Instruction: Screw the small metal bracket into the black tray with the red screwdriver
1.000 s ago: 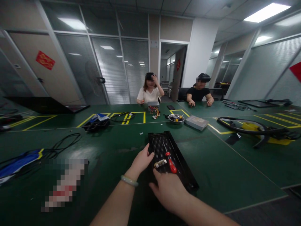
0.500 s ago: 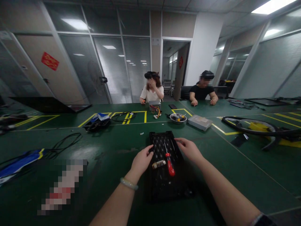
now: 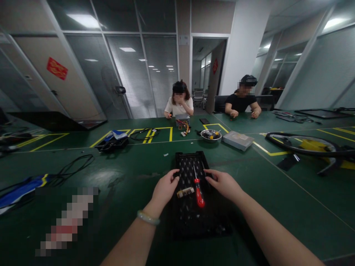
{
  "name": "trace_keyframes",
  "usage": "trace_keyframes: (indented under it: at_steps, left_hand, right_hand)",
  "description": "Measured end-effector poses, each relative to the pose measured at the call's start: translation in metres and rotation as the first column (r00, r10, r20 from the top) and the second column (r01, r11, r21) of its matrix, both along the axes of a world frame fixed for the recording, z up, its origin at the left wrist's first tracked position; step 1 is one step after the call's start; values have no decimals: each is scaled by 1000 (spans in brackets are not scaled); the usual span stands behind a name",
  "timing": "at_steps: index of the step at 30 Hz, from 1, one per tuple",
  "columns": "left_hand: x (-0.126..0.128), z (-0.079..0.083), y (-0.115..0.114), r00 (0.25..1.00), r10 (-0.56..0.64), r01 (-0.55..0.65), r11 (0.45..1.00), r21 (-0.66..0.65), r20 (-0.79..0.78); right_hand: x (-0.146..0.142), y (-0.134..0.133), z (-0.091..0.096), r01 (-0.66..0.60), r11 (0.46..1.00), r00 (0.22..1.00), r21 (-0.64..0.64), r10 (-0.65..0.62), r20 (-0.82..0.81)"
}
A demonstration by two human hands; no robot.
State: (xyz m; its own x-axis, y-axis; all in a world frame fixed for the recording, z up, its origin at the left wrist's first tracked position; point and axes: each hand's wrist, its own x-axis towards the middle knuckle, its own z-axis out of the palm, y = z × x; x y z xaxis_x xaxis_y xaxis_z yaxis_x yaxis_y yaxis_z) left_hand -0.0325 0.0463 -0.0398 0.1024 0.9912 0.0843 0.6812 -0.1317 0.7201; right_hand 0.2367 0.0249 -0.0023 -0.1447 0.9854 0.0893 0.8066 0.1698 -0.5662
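A shallow black tray (image 3: 205, 218) with a perforated, patterned floor lies lengthwise on the table in front of me. Its left edge is between the thumb and fingers of my left hand (image 3: 165, 186), which is closed. Across from it, my right hand (image 3: 226, 184) closes on the right edge, thumb and forefinger near the rim. Inside the tray lies a screwdriver (image 3: 199, 193) with a red handle, its shaft pointing away from me. Just left of the handle is a small circuit board (image 3: 185, 192). The fingertips of both hands are partly hidden by the rim.
Beyond the tray stand a metal bowl (image 3: 210, 136) of small parts and a grey metal box (image 3: 237, 140). A power supply (image 3: 182, 120) with loose wires sits before a co-worker. A black rim (image 3: 302, 149) lies right, a laptop (image 3: 55, 121) left.
My right hand has slid a little toward me along the tray's right edge. My left hand keeps its place at the left edge. A co-worker's head has dropped toward a hand.
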Motion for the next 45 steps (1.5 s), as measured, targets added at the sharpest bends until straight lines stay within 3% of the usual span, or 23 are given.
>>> trace_keyframes:
  at_steps: [9,14,16,19,22,26,31,45]
  left_hand:
    - [2,-6,5,999,7,-7,1000,5,49]
    - [2,-2,2,1000,3,-1,995,98,-18]
    - [2,4,-3,997,13,1,982,187,-78]
    - [3,14,-14,983,-78,125,948,291,-168]
    - [5,21,-25,930,-195,283,921,268,-313]
    - [7,24,-32,891,-249,334,926,176,-380]
    - [11,26,-31,902,-244,309,941,137,-355]
    - [11,20,-25,953,-139,200,956,216,-268]
  right_hand:
    - [2,3,-5,-31,999,996,23,29,89]
    - [-3,-3,3,-43,987,984,154,14,180]
    - [-6,-8,8,-173,965,960,197,120,254]
    - [-9,-15,12,-454,873,852,178,368,371]
    - [-10,-19,13,-542,826,798,156,448,403]
    - [-13,-20,15,-576,803,758,151,455,468]
    - [-15,-20,14,-591,793,735,147,455,503]
    - [-6,-10,6,-423,890,848,171,322,421]
